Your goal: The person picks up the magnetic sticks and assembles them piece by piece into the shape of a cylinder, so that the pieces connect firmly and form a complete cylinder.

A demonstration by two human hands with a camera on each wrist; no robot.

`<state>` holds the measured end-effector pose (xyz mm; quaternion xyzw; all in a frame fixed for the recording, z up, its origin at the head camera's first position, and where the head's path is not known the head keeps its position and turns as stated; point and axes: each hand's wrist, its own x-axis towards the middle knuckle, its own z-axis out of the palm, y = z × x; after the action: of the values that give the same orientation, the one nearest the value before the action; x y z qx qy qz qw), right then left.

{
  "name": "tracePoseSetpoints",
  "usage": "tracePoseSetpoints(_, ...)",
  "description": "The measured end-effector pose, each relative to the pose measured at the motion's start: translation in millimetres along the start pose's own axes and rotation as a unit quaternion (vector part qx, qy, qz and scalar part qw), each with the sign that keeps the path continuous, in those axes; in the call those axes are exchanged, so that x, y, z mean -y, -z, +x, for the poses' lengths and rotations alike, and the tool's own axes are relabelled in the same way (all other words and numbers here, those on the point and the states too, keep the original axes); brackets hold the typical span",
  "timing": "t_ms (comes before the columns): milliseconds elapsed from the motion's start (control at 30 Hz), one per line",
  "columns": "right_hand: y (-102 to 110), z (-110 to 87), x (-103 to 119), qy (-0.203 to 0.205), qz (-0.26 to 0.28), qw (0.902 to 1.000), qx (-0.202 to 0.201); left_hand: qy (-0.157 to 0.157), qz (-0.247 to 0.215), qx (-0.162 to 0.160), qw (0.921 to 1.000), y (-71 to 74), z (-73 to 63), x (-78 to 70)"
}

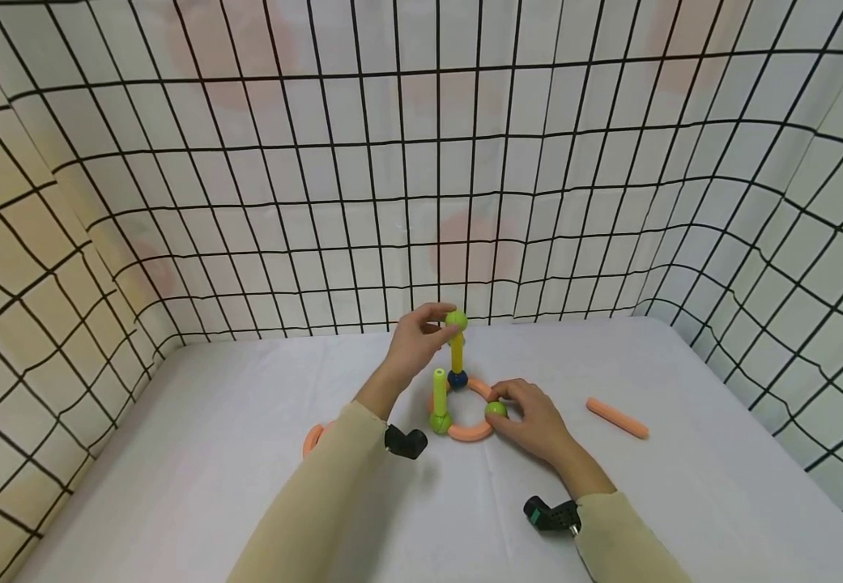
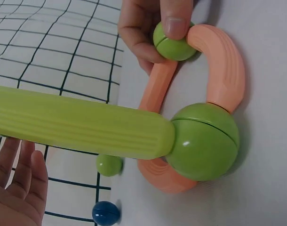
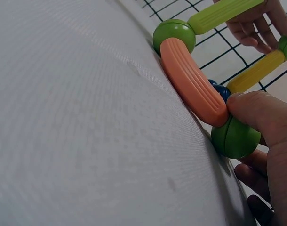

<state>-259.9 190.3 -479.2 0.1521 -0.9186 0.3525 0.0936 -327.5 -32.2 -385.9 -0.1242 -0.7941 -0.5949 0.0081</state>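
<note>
My left hand [image 1: 415,344] pinches a green ball [image 1: 456,321] on top of an upright yellow rod [image 1: 457,355]. That rod stands on a dark blue ball [image 1: 457,379], part of a ring on the table. Curved orange pieces [image 1: 469,433] join the ring's balls. With thumb and fingers, my right hand [image 1: 534,417] holds the ring's right green ball [image 1: 496,409]. A light green rod [image 1: 439,393] rises from the near-left green ball [image 1: 440,423]. In the left wrist view, it crosses before my left hand [image 2: 21,183], hiding part of the ring.
Right of the ring lies a straight orange rod [image 1: 616,418]. A curved orange piece [image 1: 312,440] is partly covered by my left sleeve. Farther back are a loose-looking green ball [image 2: 109,165] and a blue ball [image 2: 106,213]. Black netting [image 1: 363,202] surrounds the white table [image 1: 210,453].
</note>
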Motion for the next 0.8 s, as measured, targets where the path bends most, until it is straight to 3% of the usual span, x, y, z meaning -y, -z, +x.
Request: tracePoseSetpoints(800, 1.6, -0.2, 1.0, 0.008, 0.004, 1.0, -0.002, 0.008, 0.008, 0.016, 0.9998, -0.7, -0.8, 3.4)
